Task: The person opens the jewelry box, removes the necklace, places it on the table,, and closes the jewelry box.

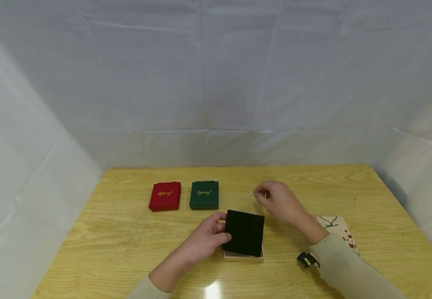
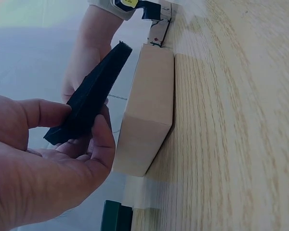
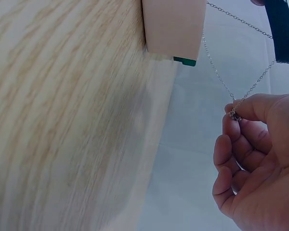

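My left hand (image 1: pixel 207 240) pinches a thin black foam pad (image 1: pixel 244 232) between thumb and fingers, tilted above a small beige box (image 1: pixel 244 258). The box stands on the table, and in the head view the pad hides most of its inside. My right hand (image 1: pixel 280 203) is beyond the pad to the right, pinching a silver necklace (image 3: pixel 235 115) at its small ornament between thumb and forefinger. In the right wrist view its chain runs from those fingertips toward the pad and the box. Where the chain ends is hidden.
A red box (image 1: pixel 165 196) and a dark green box (image 1: pixel 204 195), both with gold lettering, stand at the back left. A cream piece with a red-flowered branch print (image 1: pixel 342 232) lies at the right, partly under my right forearm. White cloth surrounds the wooden table (image 1: pixel 126 241).
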Available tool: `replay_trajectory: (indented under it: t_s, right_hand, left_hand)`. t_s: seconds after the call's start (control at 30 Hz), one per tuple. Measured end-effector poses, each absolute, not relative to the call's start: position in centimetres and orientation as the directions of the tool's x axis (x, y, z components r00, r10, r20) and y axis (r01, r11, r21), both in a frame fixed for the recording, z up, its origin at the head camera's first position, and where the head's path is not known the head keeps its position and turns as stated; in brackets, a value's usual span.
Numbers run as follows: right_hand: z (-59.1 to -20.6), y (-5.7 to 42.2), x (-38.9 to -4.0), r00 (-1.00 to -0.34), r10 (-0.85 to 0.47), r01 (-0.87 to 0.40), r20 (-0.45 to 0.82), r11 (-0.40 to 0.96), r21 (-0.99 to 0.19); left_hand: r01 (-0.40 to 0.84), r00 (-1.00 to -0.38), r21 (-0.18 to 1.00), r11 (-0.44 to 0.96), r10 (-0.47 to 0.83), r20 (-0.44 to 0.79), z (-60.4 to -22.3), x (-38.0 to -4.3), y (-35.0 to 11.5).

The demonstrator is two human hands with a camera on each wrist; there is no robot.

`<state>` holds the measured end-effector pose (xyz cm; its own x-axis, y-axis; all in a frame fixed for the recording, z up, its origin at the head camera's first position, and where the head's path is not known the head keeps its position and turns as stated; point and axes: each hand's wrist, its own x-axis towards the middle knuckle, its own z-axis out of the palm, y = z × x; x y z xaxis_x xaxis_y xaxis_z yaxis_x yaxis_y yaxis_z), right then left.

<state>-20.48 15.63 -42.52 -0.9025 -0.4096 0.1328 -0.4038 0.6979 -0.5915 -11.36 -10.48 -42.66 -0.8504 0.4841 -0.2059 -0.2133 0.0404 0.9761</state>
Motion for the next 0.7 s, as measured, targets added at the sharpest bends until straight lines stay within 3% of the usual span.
replay_trajectory:
  t_s: [0.7]
  right_hand:
    - [-42.79, 16.31, -20.90, -0.909, -0.397, -0.385, 0.122, 0.696, -0.606]
  left_hand:
    - [-0.216, -0.853, 0.976, 0.032, 0.479, -0.204, -42.42, -11.25, -10.50]
